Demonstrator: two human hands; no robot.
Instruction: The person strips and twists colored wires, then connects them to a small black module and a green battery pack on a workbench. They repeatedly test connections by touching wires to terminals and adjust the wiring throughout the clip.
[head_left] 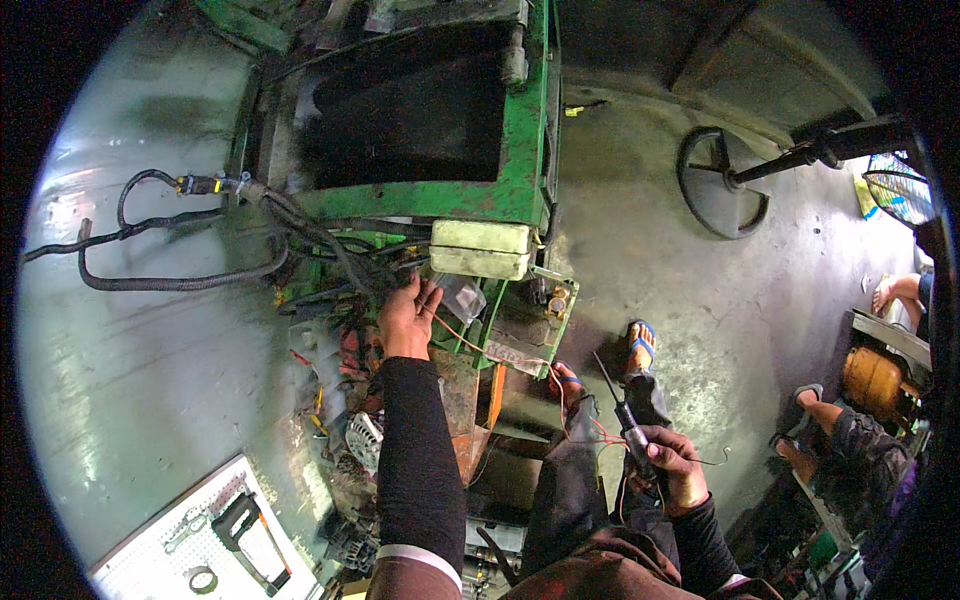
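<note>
My left hand [408,318] is closed at the dark wiring bundle under the green machine frame [520,195], its fingertips pinching a thin reddish wire [460,337]. That wire runs right along a small green bracket [553,335] toward my legs. A pale rectangular box [481,249] is fixed just above the left hand. Low on the right, my right hand [676,468] grips a black-handled tool with a long thin pointed metal shaft [608,380], tilted up and left. Thin red and pale wires [603,440] hang around the tool; their ends are hard to make out.
Thick black cables [180,280] stretch left from the frame. A white pegboard [180,555] with a hacksaw [250,545] lies lower left. At the right are a steering wheel [700,185], an orange gas cylinder [872,378] and the legs of other people [822,415].
</note>
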